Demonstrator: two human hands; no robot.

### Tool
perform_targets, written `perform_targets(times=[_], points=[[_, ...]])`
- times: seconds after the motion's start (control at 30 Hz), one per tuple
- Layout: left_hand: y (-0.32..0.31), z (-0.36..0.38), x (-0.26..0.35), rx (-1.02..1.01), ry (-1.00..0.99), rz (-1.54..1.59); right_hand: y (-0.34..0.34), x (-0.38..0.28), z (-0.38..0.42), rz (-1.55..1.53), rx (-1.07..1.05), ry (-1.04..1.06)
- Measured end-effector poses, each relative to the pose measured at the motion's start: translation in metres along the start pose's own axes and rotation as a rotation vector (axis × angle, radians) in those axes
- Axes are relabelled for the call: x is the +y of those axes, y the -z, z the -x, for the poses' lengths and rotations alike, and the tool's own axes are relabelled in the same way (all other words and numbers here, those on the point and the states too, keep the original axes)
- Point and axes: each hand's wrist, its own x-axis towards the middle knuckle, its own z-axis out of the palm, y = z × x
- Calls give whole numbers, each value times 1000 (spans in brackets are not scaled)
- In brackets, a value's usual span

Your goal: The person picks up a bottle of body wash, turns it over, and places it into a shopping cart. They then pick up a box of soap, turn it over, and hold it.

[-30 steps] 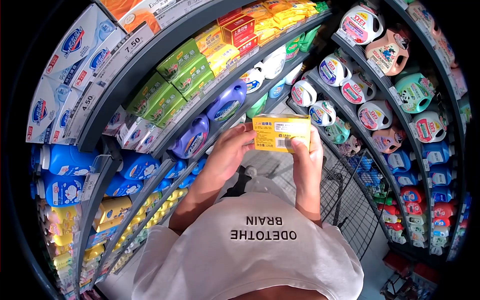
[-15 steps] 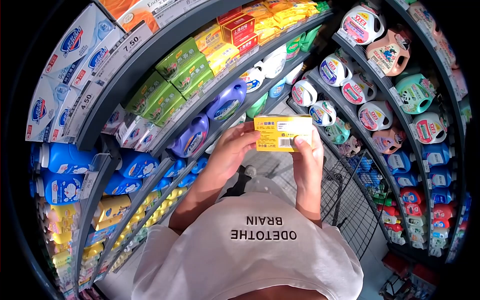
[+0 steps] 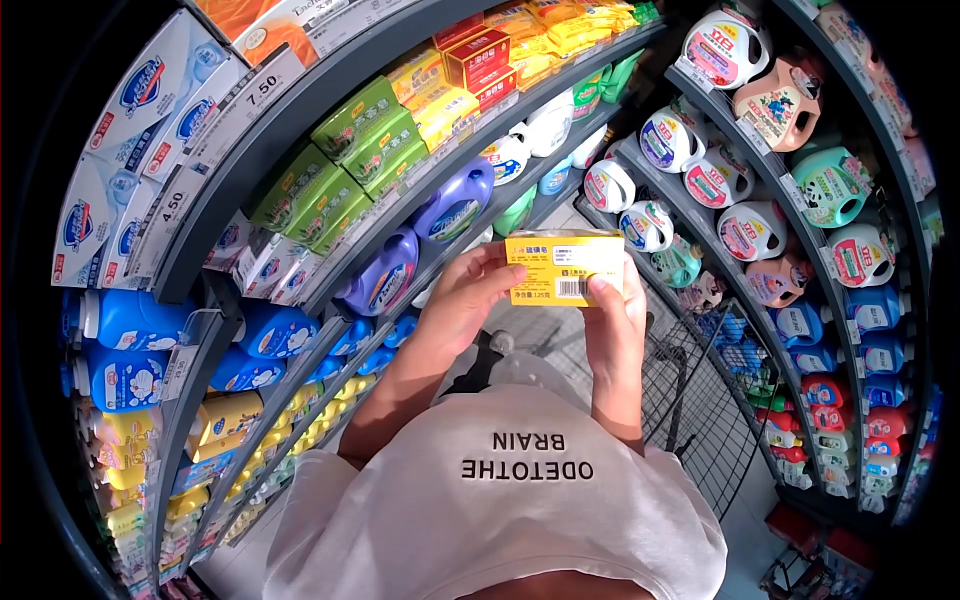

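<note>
Between both hands I hold up a yellow soap box [image 3: 548, 277], its back with small print and a barcode turned toward me. My left hand [image 3: 470, 297] grips the box's left end, the thumb lying on the printed face. On the other end, my right hand [image 3: 613, 312] is closed, its thumb pressing beside the barcode. The rest of the fingers sit behind the box and are partly hidden. Beyond the box on the shelf lie similar yellow soap packs [image 3: 443, 115], with green soap boxes [image 3: 345, 165] to their left.
A wire shopping cart [image 3: 705, 400] stands to my right. Shelves of detergent bottles [image 3: 750, 230] curve along the right side. On the left are blue bottles [image 3: 130, 375], white soap packs [image 3: 130, 160] and purple bottles [image 3: 385, 270] below the shelf edge.
The soap box has tilted slightly and its left end has shifted a little left. Both hands keep their hold, and the surroundings look the same.
</note>
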Motion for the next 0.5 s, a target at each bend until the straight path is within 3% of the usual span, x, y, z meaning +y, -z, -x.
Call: perform_targets(times=[0.23,0.43,0.5], points=[[-7,7,11,57,-82,-243,0,4,-1,-36,28,-14],[13,8,6,25,-44,-49,1,4,0,-84,17,-30],[9,7,4,83,-96,-224,1,4,0,-90,14,-32]])
